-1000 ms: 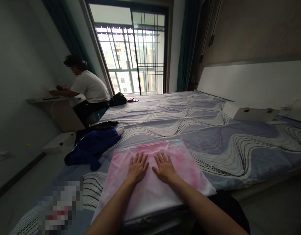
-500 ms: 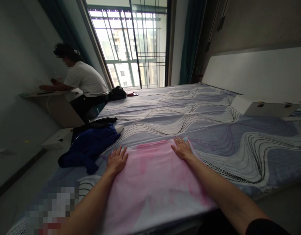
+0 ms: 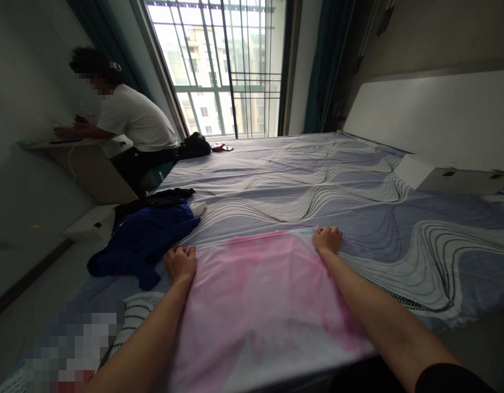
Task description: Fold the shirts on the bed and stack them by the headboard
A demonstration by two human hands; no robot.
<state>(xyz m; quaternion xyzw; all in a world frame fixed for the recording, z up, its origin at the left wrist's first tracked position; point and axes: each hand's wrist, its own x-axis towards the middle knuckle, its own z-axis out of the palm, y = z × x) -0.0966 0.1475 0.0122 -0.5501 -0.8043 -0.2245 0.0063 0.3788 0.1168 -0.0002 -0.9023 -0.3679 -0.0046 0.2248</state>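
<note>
A pink and white cloth [image 3: 255, 305] lies spread flat on the near part of the bed [image 3: 358, 185]. My left hand [image 3: 180, 263] is closed on the cloth's far left corner. At the far right corner my right hand [image 3: 327, 240] is closed too, fingers curled on the cloth's edge. Both forearms stretch along the cloth's two sides.
A dark blue garment [image 3: 147, 237] with black clothing [image 3: 161, 199] and a white sock lies on the bed's left edge. Another person [image 3: 129, 123] sits at a small desk [image 3: 83, 164] by the window. A white box [image 3: 448, 177] lies at the right, a black bag [image 3: 194, 147] far back.
My hands slid apart from the cloth's middle to its far corners, then went from flat and open to closed on those corners. The view moved closer to the bed.
</note>
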